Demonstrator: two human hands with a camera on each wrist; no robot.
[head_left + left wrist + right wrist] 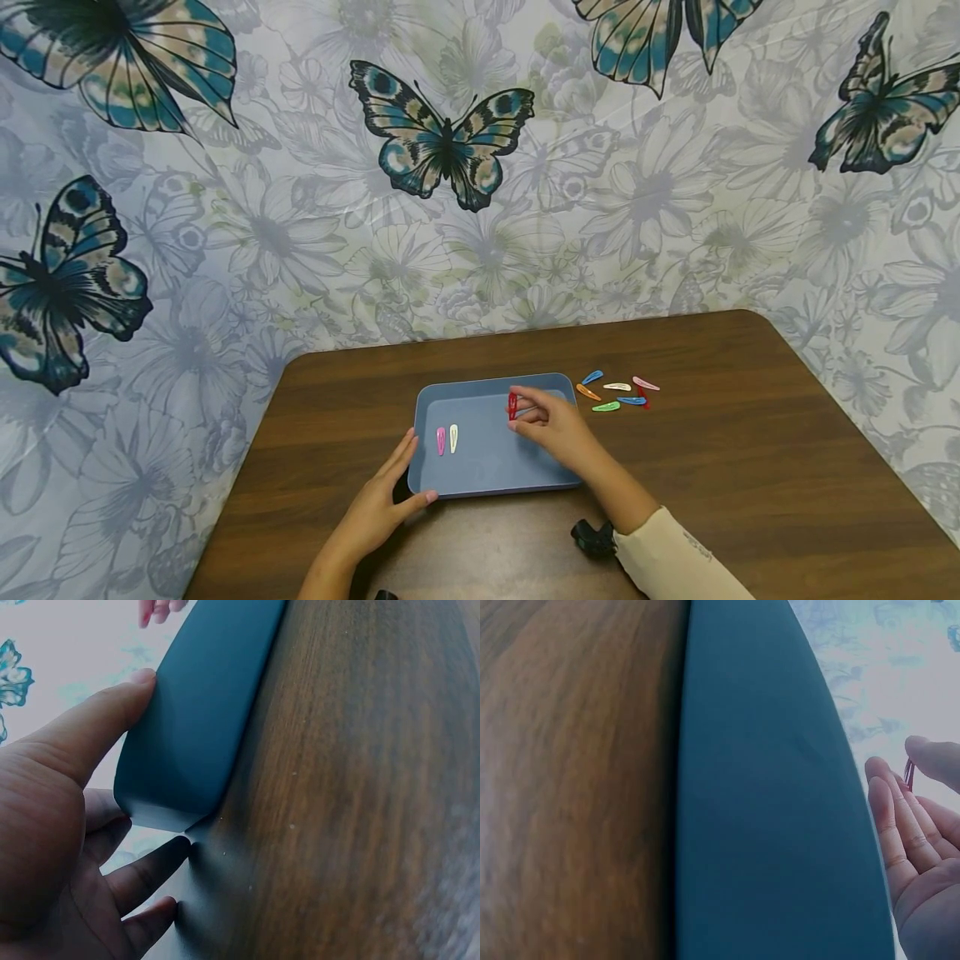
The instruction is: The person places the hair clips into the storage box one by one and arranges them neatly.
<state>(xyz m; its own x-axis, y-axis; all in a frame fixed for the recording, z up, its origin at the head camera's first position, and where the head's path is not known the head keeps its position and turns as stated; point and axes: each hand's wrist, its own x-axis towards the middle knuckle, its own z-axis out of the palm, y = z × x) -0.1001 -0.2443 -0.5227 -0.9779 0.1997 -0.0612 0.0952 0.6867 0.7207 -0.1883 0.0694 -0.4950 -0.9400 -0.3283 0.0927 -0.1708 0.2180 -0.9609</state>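
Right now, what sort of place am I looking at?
Probably an indoor tabletop workspace: a brown wooden table before a butterfly-patterned backdrop, with a blue-grey tray and small hair clips on it.

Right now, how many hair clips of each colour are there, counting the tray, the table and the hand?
Pink clips: 2
White clips: 2
Blue clips: 2
Red clips: 2, one partly covered
Orange clip: 1
Green clip: 1
Total: 10 hair clips that I can see
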